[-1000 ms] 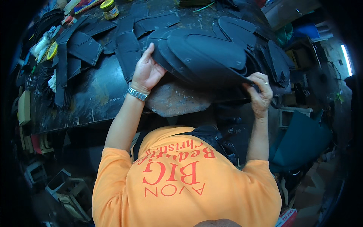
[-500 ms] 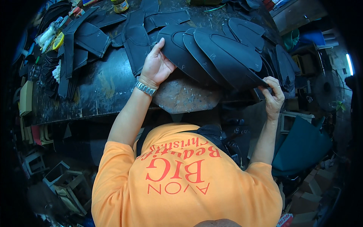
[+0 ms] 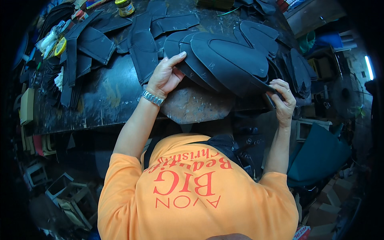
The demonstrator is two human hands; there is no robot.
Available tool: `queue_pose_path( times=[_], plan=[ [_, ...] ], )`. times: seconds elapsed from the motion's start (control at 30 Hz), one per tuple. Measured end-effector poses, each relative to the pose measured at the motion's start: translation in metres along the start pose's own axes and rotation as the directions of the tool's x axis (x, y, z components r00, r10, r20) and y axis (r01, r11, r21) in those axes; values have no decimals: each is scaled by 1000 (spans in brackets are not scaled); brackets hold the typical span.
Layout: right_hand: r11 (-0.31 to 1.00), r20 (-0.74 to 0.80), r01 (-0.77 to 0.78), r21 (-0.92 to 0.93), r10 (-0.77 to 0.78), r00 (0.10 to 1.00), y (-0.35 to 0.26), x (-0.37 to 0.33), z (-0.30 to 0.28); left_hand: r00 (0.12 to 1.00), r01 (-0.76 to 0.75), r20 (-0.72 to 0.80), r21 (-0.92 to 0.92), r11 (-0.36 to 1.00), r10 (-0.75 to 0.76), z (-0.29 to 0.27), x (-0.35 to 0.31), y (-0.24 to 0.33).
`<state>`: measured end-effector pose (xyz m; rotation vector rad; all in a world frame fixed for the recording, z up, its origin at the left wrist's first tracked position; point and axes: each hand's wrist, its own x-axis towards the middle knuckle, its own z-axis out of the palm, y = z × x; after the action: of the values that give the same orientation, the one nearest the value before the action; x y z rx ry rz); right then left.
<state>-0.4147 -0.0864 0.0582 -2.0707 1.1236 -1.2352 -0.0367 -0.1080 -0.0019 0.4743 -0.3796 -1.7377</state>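
Over the dark table [image 3: 112, 90], my left hand [image 3: 165, 78] at eleven o'clock grips and my right hand [image 3: 284, 100] near three pinches the black pieces [image 3: 232, 60] at one, apparently so their layers lie fanned.

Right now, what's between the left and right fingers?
Fanned, overlapping black pieces fill the stretch from the left fingers to the right fingers; the head view shows it.

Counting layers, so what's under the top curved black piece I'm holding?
Below the top piece, edges of similar pieces fan out leftward; the rest is covered and can't be seen.
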Motion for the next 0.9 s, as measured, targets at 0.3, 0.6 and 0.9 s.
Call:
queue_pose_path(
  times=[0.3,0.6,0.9],
  plan=[
    [952,-162,-31,305,84,983,12,-10,-28,998,-13,-56,30,999,15,8,-3,0],
    [999,-104,-36,7,37,994,12,-13,-24,999,7,-31,18,1000,-7,3,-1,2],
    [996,-50,19,-86,-23,998,10,-14,-26,995,2,-99,-3,1000,-3,-2,2,1]
  ],
)
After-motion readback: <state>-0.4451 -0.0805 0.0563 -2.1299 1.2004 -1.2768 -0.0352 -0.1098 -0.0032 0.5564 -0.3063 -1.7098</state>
